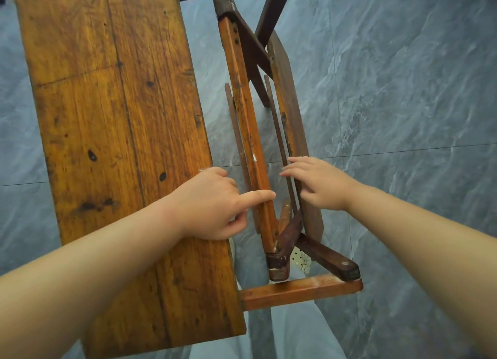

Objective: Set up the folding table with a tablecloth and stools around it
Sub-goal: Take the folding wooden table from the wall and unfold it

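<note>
Table rail (pixel 248 127) in left hand (pixel 209 205) grip; right hand (pixel 320 182) touches dark panel (pixel 288 95)

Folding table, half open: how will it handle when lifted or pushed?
Probably heavy: the top is wide solid planks. Likely stiff in the parts but loose at the hinges, as the legs cross at an angle. May tip or slide on the smooth floor; left hand grips a rail, right hand touches a board.
</note>
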